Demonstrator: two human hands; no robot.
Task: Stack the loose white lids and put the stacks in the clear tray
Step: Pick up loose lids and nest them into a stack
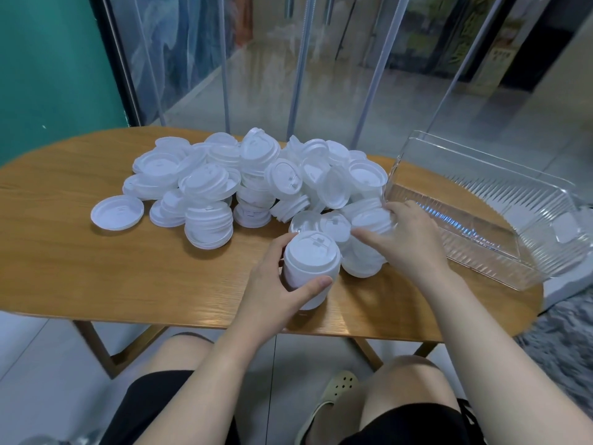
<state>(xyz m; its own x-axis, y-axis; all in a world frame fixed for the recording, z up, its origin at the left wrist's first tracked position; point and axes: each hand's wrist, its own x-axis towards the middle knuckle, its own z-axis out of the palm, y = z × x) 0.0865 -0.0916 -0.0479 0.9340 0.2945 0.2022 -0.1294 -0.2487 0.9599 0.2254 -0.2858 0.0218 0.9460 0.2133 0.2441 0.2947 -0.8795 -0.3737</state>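
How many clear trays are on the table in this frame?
1. The clear tray sits at the table's right end, beside the pile of white lids; no lids show inside it.

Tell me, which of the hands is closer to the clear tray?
The right hand. It reaches over lids just beside the clear tray, at its near left wall. The left hand grips a stack of lids farther left, well apart from the tray.

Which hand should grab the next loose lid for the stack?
Right. The right hand already reaches into the lid pile with nothing clearly gripped, while the left hand holds the stack upright.
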